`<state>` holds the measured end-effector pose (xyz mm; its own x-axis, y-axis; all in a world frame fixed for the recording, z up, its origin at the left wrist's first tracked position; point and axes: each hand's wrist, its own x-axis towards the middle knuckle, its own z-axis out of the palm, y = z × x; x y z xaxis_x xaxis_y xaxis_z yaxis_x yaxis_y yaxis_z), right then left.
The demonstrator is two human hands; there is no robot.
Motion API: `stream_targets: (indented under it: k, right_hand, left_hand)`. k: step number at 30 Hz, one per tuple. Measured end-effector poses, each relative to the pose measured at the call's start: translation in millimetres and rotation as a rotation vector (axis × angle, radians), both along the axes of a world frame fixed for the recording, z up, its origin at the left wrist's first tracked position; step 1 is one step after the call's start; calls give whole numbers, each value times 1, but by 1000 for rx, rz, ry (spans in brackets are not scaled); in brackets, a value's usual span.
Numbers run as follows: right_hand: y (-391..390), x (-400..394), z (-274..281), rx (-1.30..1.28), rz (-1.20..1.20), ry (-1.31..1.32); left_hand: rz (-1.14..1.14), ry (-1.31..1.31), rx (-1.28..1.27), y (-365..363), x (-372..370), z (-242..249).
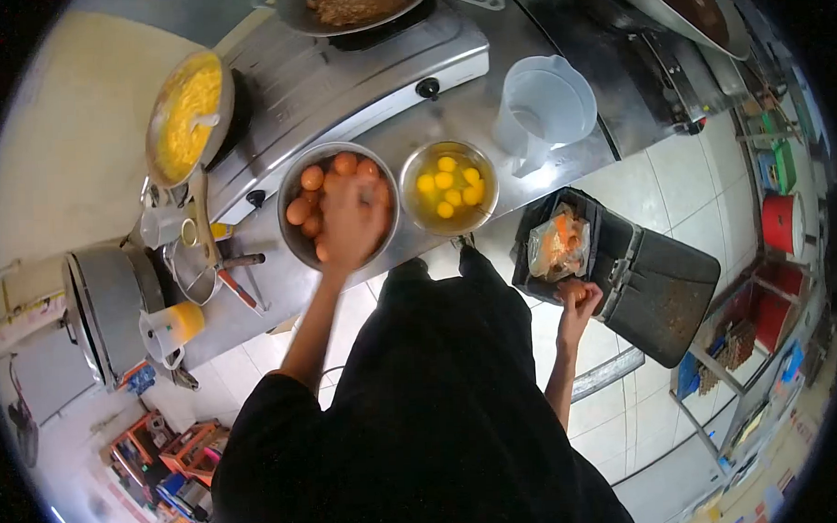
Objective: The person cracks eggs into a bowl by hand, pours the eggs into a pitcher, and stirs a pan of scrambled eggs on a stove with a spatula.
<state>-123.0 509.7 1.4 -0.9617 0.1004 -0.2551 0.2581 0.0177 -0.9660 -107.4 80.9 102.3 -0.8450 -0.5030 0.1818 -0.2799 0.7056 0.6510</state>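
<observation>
Left hand (354, 222): motion-blurred, grip cannot be told; hides some of the smooth brown eggs (312, 178) in steel bowl (291, 185) on worktop (460, 117). Right hand (582, 302): closed on brown eggshell (575, 291), partly covered, at black bin (608, 244). Smaller bowl (412, 206): glossy yellow yolks (472, 196).

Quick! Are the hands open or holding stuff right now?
Left hand: blurred over the eggs; can't tell.
Right hand: closed, holding what looks like eggshell.
</observation>
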Motion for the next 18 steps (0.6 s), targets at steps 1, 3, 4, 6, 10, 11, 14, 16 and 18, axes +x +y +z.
stream_targets:
  k: [1,3,4,6,10,11,14,16,18]
  right_hand:
    - [-15,-12,12,32,58,17]
    - [-41,-31,33,10,176,52]
    - [-57,-40,50,-9,222,32]
    - [-80,-54,69,-48,302,49]
    - [-118,-67,85,-48,466,171]
    - [-128,-69,91,-41,482,200]
    - [-161,-68,106,-83,522,185]
    - [-178,-65,109,-76,573,191]
    - [-195,-61,110,-86,603,190]
  left_hand:
    - [-129,-93,-105,-42,19,-17]
    - [-338,-329,-287,-68,33,-33]
    - [-419,-473,-364,-67,31,-26]
    - [-505,-637,-523,-67,29,-29]
    - [-550,-681,-584,-68,29,-49]
    - [-581,-678,-540,-72,29,-51]
    - [-776,-520,-537,-74,26,-58]
    - [-784,-506,-538,-75,26,-67]
    - [-794,-558,-536,-76,24,-71]
